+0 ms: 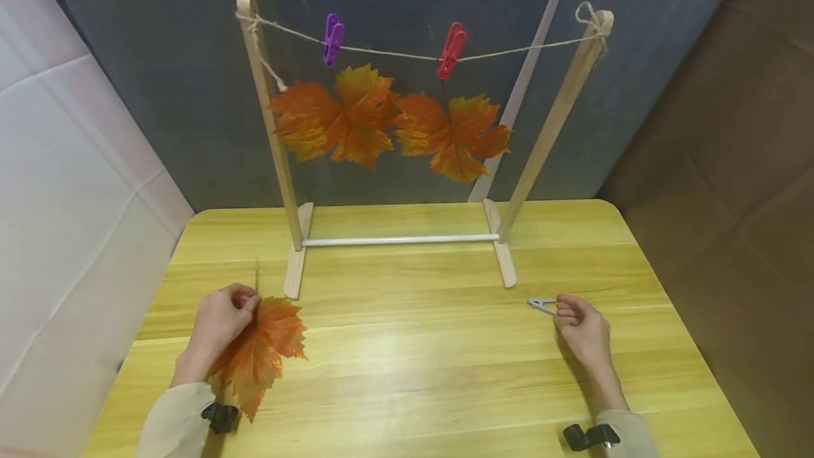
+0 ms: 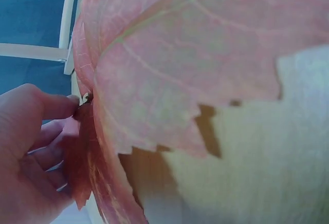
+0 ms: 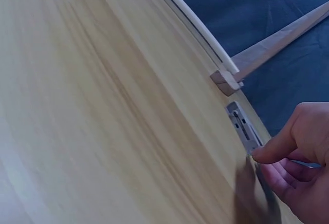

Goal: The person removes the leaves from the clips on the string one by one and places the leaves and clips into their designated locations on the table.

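head view: jagged orange-red lobed leaf (image 1: 280,334), fabric-like, sits between 7 and 8 o'clock; left hand (image 1: 219,320) pinches it by its thin stem, thumb and fingertip together. at 4 o'clock, right hand (image 1: 584,331) pinches a slim pale-grey plastic clothespin (image 1: 540,304) by one end. judged: leaf light, floppy, easily creased; hold by stem. clothespin light, stiff, springy; hold by handles. left wrist view adds fine leaf veins; right wrist view, clothespin's slotted broad face.
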`<state>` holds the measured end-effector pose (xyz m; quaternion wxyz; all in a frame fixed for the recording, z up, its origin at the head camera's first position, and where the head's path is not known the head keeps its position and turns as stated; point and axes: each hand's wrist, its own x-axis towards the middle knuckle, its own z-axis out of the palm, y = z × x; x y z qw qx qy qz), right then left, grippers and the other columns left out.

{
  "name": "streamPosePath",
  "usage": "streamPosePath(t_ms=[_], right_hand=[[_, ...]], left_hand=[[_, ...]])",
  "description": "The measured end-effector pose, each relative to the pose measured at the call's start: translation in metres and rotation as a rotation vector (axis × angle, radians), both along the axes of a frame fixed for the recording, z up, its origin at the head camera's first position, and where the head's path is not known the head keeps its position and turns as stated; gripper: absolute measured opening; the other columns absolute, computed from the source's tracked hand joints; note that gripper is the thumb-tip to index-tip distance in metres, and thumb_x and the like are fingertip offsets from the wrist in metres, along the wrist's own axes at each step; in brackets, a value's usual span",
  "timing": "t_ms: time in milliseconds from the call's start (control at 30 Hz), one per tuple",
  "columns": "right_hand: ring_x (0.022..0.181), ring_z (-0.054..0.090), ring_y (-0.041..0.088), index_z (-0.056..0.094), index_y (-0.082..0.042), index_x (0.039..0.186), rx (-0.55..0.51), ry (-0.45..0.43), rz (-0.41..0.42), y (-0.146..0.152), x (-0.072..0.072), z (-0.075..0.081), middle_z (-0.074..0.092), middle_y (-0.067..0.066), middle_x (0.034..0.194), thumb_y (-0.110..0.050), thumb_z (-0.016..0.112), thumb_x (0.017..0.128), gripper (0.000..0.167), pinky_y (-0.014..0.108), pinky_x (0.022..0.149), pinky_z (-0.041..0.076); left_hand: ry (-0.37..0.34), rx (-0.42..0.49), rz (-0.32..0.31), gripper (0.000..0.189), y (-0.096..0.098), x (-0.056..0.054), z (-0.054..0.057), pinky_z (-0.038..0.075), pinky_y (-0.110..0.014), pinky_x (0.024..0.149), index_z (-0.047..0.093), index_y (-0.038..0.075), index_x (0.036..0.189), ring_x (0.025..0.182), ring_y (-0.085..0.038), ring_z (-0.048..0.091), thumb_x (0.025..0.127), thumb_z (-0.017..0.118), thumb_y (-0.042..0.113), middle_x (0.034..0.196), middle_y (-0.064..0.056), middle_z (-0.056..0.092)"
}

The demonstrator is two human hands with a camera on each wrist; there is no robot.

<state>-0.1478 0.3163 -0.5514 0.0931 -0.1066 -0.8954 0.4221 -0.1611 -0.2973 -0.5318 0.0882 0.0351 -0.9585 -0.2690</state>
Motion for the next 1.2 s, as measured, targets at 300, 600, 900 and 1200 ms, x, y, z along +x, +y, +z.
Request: streamPosePath(t_ms=[300, 600, 900, 1200], right_hand=[[0.08, 0.064, 0.0, 0.066, 0.005, 0.124, -0.012, 0.041, -0.008, 0.004, 0.001, 0.015, 0.072, 0.023, 0.11, 0.008, 0.068, 0.084, 0.04, 0.006, 0.071, 0.049], [0.084, 0.058, -0.012, 0.065, 0.008, 0.123, -0.019, 0.154, 0.026, 0.001, 0.002, 0.035, 0.071, 0.026, 0.111, 0.012, 0.067, 0.084, 0.039, 0.003, 0.077, 0.047], [0.086, 0.058, -0.012, 0.065, 0.008, 0.122, -0.001, 0.198, 0.072, -0.001, 0.002, 0.053, 0.071, 0.027, 0.112, 0.006, 0.069, 0.087, 0.035, 0.003, 0.08, 0.046], [0.09, 0.06, -0.012, 0.064, 0.006, 0.124, 0.041, 0.265, 0.123, -0.005, 0.001, 0.067, 0.072, 0.024, 0.117, -0.004, 0.068, 0.093, 0.033, 0.004, 0.085, 0.047]], left_hand=[[0.068, -0.002, -0.01, 0.021, 0.0, 0.003, 0.006, 0.052, -0.039, 0.062, 0.069, -0.006, 0.103, 0.073, -0.029, 0.067, 0.092, 0.07, 0.011, 0.086, -0.02, 0.073], [0.15, -0.028, -0.051, 0.026, 0.009, 0.008, 0.029, 0.053, -0.059, 0.073, 0.069, -0.008, 0.112, 0.089, -0.047, 0.068, 0.093, 0.069, 0.01, 0.104, -0.03, 0.071], [0.229, -0.028, -0.094, 0.028, 0.026, 0.011, 0.056, 0.049, -0.063, 0.085, 0.068, -0.008, 0.114, 0.101, -0.051, 0.063, 0.092, 0.07, 0.009, 0.11, -0.032, 0.068], [0.257, -0.04, -0.135, 0.028, 0.044, 0.014, 0.079, 0.049, -0.063, 0.089, 0.066, -0.009, 0.115, 0.105, -0.05, 0.063, 0.094, 0.066, 0.008, 0.112, -0.031, 0.068]])
